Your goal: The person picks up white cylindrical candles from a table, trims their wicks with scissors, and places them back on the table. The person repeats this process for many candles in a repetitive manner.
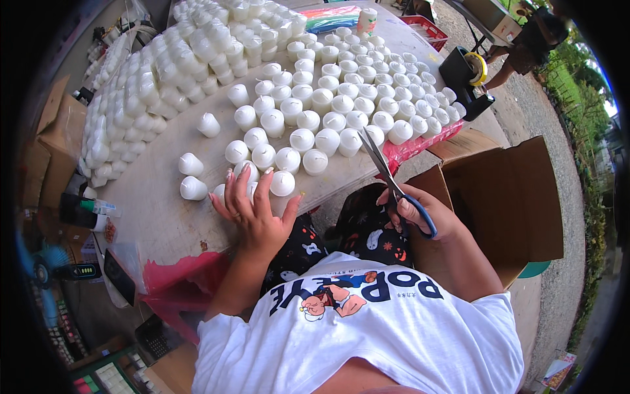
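Many short white votive candles stand upright on the table, with wicks showing on top. At the near edge of the group my left hand rests with its fingers spread over a few candles, partly covering them. Left of that hand two candles stand or lie apart from the rest. My right hand is closed round the blue handles of a pair of scissors. The blades point up and away, slightly parted, beside the near right candles.
Wrapped stacks of white candles fill the table's far left. An open cardboard box stands at my right. A tape dispenser sits at the table's right end. A red crate and another person are farther back.
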Demonstrator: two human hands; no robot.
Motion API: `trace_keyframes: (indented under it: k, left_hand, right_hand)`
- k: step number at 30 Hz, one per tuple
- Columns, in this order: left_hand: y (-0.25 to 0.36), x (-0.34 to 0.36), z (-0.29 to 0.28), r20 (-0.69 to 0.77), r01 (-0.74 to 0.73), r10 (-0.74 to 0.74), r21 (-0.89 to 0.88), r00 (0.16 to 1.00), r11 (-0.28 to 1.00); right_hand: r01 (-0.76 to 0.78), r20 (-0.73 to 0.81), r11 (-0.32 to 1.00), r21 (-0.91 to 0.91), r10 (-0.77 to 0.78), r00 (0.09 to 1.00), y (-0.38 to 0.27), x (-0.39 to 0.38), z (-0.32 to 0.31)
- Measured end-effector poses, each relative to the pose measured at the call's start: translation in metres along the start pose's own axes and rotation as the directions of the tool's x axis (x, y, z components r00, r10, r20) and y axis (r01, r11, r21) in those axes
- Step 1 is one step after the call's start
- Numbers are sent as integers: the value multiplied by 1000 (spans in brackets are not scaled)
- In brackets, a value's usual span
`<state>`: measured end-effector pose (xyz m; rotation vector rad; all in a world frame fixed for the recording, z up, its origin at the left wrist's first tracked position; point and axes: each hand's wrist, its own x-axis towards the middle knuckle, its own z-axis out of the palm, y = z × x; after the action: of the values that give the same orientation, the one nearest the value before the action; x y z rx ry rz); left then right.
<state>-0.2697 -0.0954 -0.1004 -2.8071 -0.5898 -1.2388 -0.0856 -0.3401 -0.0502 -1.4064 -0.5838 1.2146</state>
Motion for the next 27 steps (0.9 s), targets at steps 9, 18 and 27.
trace_keyframes:
  k: [9,18,27]
  left_hand:
    - [-1,0,-3,24,9,-9,7,1000,1000]
    - [-1,0,-4,57,24,-21,-40,998,999]
    - [-3,0,-9,117,25,-13,-100,993,995]
  right_hand:
    - [-55,20,991,-121,58,998,-44,33,-1]
    - [-40,-52,33,-999,-486,873,-106,58,-47]
    - [-19,-25,18,-1000,-447,894,-120,99,-42]
